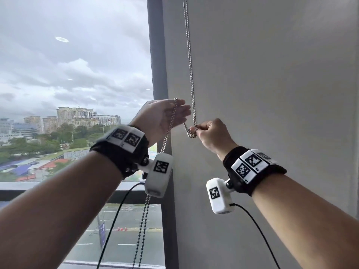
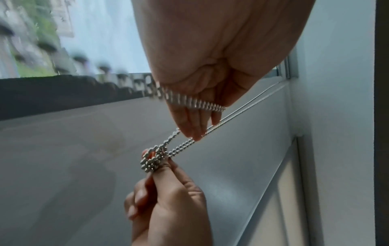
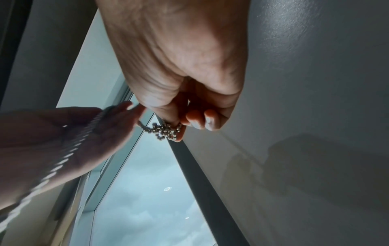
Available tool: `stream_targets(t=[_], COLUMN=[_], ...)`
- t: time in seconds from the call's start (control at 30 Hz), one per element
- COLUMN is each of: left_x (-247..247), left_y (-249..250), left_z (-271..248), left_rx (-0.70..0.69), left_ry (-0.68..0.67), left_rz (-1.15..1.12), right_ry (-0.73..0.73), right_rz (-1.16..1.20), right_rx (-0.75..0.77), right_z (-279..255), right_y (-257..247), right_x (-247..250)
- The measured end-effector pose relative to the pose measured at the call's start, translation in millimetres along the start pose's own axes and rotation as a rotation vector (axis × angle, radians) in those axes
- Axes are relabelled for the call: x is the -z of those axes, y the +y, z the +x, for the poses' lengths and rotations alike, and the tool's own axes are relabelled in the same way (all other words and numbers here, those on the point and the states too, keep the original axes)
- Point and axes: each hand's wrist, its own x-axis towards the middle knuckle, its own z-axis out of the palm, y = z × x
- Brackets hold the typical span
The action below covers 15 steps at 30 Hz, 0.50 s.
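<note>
Silver beads make up the chain (image 1: 191, 74), which hangs down in front of the grey blind (image 1: 272, 74), just beside the dark window frame (image 1: 158, 65). The right hand (image 1: 211, 135) is closed like a fist and pinches a small bunch of the chain, wound in loops around a fingertip. From there the chain goes up and over the left hand (image 1: 161, 118), whose fingers are straight and together; it only lies across the palm, not gripped. Then it falls in two strands behind the white camera box (image 1: 159, 175) on that wrist, which hides a part of them. A black cable (image 1: 116, 216) hangs near these strands. Behind the glass (image 1: 77, 74) are clouds and tall buildings (image 1: 87, 115).
</note>
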Motion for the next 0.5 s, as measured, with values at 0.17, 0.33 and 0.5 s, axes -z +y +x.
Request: stream_targets(t=[0.17,0.33,0.5], left_x=[-12,-23,-25], left_y=[-2,-2,-4], left_z=[15,25,27], left_rx=[-0.056,-0.013,-0.002], left_ry=[0.242,0.228,0.242], left_rz=[0.414,0.382,0.309], right_ry=[-0.102,-0.205,-0.391], right_rz=[0.154,0.329,0.553], right_rx=[-0.038,-0.134,-0.282], right_z=[-13,-22,-27], right_y=[-13,-27,-32], right_x=[-4,-5,5])
